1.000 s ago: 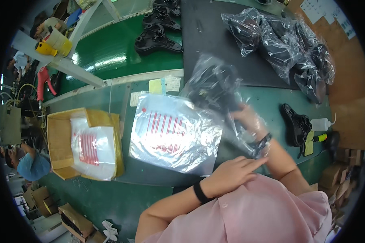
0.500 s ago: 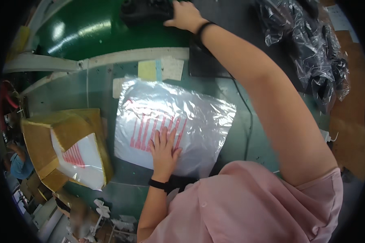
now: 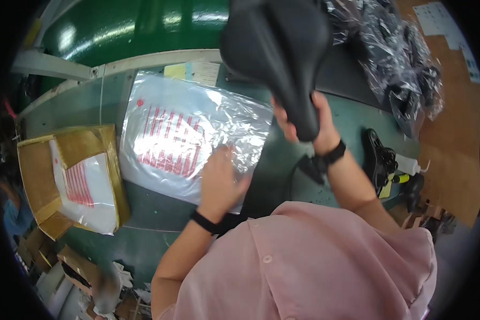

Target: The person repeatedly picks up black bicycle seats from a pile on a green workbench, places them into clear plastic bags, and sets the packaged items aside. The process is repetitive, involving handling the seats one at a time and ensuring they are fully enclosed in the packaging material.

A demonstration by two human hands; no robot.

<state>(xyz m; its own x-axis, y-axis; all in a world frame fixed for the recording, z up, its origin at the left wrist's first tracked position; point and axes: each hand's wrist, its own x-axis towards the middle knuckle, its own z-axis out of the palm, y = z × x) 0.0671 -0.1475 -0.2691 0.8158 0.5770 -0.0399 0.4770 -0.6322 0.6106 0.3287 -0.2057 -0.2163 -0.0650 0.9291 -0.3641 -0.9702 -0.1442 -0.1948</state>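
Note:
My right hand (image 3: 325,125) grips a black bicycle saddle (image 3: 282,48) by its narrow nose, with the wide rear end pointing away from me. To the left lies a clear plastic bag (image 3: 170,133) with red print, flat on the worktable; whether more bags lie under it I cannot tell. My left hand (image 3: 218,178) rests on the bag's near right part, slightly blurred, its thumb apart from the fingers. Left of that stands an open cardboard box (image 3: 117,176) edged with brown tape, holding more printed plastic bags (image 3: 98,181).
Several plastic-wrapped black items (image 3: 400,69) are heaped at the far right. A black saddle-like part (image 3: 376,160) and a white bottle (image 3: 405,164) stand near the right edge. Beyond the table runs a green belt (image 3: 144,26). Paper notes (image 3: 200,72) lie behind the bag.
My right hand has come back from the far side with the saddle, now held over the table. My left hand has stayed on the bag, shifting slightly toward its right part.

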